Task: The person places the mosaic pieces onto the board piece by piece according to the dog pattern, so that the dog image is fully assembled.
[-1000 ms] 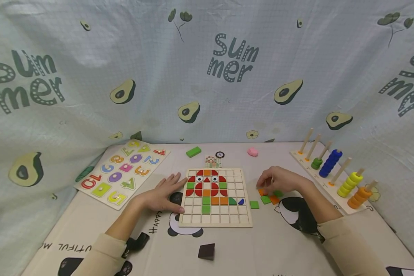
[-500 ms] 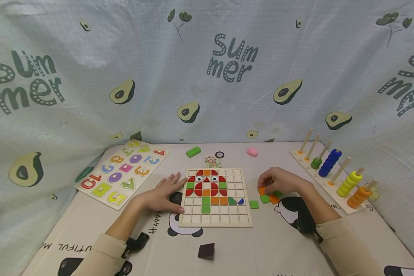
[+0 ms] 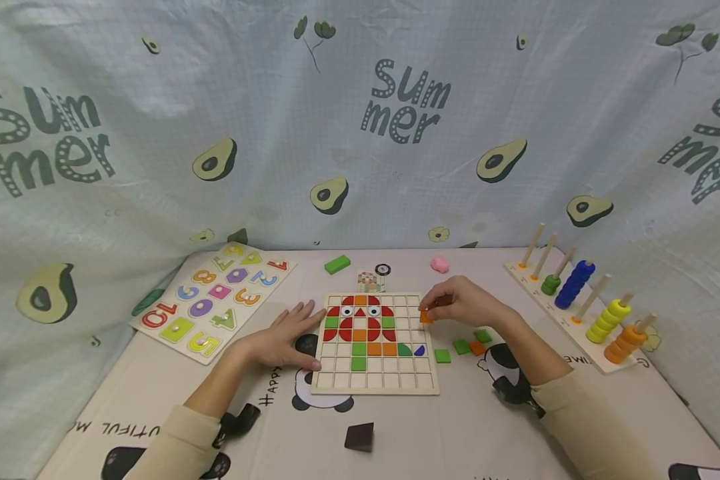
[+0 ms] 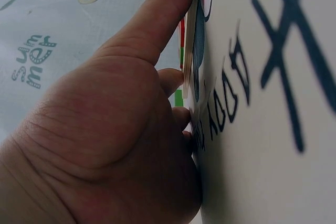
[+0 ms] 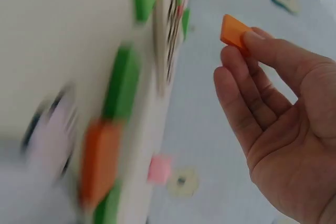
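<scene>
A wooden grid board [image 3: 375,389] lies in the middle of the table, with red, green, orange and eye-patterned tiles set in it. Its left edge is touched by the thumb and fingers of my left hand [image 3: 285,340], spread on the table; the left wrist view shows that hand [image 4: 115,108] from the palm side. My right hand [image 3: 471,303] pinches an orange square tile [image 5: 234,32] between thumb and fingers, above the board's right edge. On the table right of the board lie several green tiles [image 3: 443,356] and an orange tile [image 3: 477,348].
A number puzzle board [image 3: 216,300] lies at the left, and a peg board with stacked rings [image 3: 576,320] stands at the right. Behind the grid board are a green block [image 3: 337,265], a pattern card [image 3: 370,281] and a pink piece [image 3: 440,265]. A dark wedge [image 3: 359,437] stands in front.
My right hand has picked up an orange tile from the loose pile and carried it left and away from me to the board's right edge. My left hand stays put.
</scene>
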Action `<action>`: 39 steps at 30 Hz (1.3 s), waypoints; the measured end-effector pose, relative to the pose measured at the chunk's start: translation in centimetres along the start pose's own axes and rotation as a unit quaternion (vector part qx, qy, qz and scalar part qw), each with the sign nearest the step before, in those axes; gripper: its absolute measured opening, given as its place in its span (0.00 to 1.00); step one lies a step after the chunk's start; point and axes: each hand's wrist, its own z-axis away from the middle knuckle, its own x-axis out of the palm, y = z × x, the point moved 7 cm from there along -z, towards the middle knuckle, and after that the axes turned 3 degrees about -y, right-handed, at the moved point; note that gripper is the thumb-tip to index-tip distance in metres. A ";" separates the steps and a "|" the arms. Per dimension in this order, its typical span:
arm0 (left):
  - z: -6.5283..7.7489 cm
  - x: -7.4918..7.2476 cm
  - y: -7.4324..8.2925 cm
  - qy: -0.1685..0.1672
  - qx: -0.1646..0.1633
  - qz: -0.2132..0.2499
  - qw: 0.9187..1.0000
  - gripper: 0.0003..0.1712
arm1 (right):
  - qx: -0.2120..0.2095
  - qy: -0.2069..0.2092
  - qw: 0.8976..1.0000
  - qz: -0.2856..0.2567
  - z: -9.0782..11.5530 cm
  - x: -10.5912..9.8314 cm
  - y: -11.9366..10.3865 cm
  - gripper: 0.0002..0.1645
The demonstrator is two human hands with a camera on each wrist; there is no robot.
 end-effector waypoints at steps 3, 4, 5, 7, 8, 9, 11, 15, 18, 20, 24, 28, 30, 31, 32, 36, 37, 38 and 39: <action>0.0 0.0 0.1 0.001 0.001 0.000 1.000 0.61 | -0.023 -0.025 0.999 0.002 -1.7 1.6 -1.8 0.07; 0.0 0.0 0.1 0.002 0.001 -0.002 1.000 0.61 | -0.033 -0.037 0.999 0.004 -2.2 2.3 -2.5 0.06; 0.0 -0.1 0.1 0.002 0.002 -0.004 1.000 0.61 | -0.043 -0.052 0.998 0.005 -2.7 3.0 -3.1 0.06; 0.0 -0.1 0.1 0.002 0.002 -0.006 1.000 0.61 | -0.056 -0.079 0.995 0.017 -3.6 4.4 -4.3 0.06; -0.1 -0.1 0.1 0.001 0.001 -0.007 1.000 0.61 | -0.058 -0.091 0.994 0.025 -4.0 5.1 -4.8 0.07; -0.1 -0.1 0.1 0.000 0.002 -0.009 1.000 0.61 | -0.061 -0.104 0.992 0.027 -4.3 5.8 -5.2 0.07; -0.1 -0.1 0.0 -0.002 0.001 -0.009 1.000 0.61 | -0.060 -0.127 0.990 0.035 -4.9 7.0 -5.8 0.07; -0.1 0.0 0.0 -0.003 0.001 -0.007 1.000 0.61 | -0.057 -0.161 0.984 0.041 -5.4 8.7 -6.5 0.07; -0.1 -0.1 0.0 -0.003 0.002 -0.003 1.000 0.61 | -0.059 -0.173 0.981 0.058 -5.6 9.3 -6.7 0.06; -0.1 -0.1 0.0 -0.002 0.002 -0.003 1.000 0.61 | -0.060 -0.174 0.980 0.071 -5.7 9.6 -6.8 0.06; -0.1 -0.1 0.0 -0.003 0.003 -0.004 1.000 0.61 | -0.061 -0.175 0.979 0.090 -5.9 9.9 -7.1 0.06; -0.1 -0.1 0.0 -0.003 0.003 -0.003 1.000 0.61 | -0.058 -0.172 0.977 0.113 -5.9 10.2 -7.2 0.06; -0.2 -0.1 0.0 -0.004 0.003 -0.002 1.000 0.61 | -0.054 -0.170 0.975 0.130 -5.9 10.3 -7.1 0.06; -0.2 -0.1 0.0 -0.004 0.003 -0.002 1.000 0.61 | -0.053 -0.171 0.975 0.135 -5.9 10.4 -7.1 0.07; -0.2 -0.1 0.0 -0.005 0.003 -0.002 1.000 0.61 | -0.053 -0.171 0.974 0.142 -5.9 10.5 -7.1 0.07; -0.3 0.0 -0.2 -0.007 0.002 -0.007 1.000 0.61 | -0.058 -0.172 0.971 0.155 -5.8 10.6 -7.1 0.08; -0.3 0.0 -0.2 -0.007 0.004 -0.008 1.000 0.62 | -0.061 -0.171 0.971 0.158 -5.7 10.6 -7.1 0.07; -0.3 0.0 -0.2 -0.007 0.002 -0.009 1.000 0.62 | -0.063 -0.169 0.971 0.157 -5.6 10.4 -7.0 0.08; -0.3 0.1 -0.2 -0.007 0.002 -0.008 1.000 0.62 | -0.066 -0.166 0.972 0.153 -5.4 10.2 -7.0 0.08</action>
